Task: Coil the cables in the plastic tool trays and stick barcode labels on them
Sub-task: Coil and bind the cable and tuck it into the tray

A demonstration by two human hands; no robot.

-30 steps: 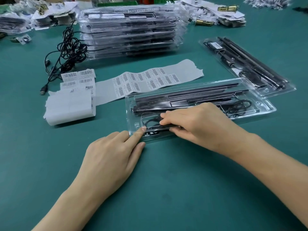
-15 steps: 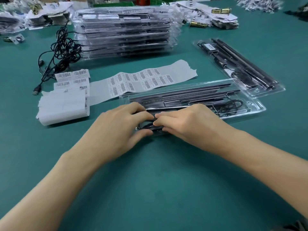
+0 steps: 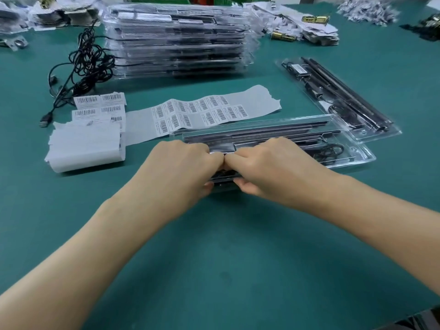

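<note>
Clear plastic tray (image 3: 357, 148) lies on the green table (image 3: 214, 258), its left end under both hands; left hand (image 3: 183, 167) and right hand (image 3: 266, 167) meet knuckle to knuckle, fingers curled and pinching the tray.

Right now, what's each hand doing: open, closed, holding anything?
Left hand: fingers curled, gripping the left end of the near plastic tray.
Right hand: fingers curled, gripping the same end beside it.
</note>
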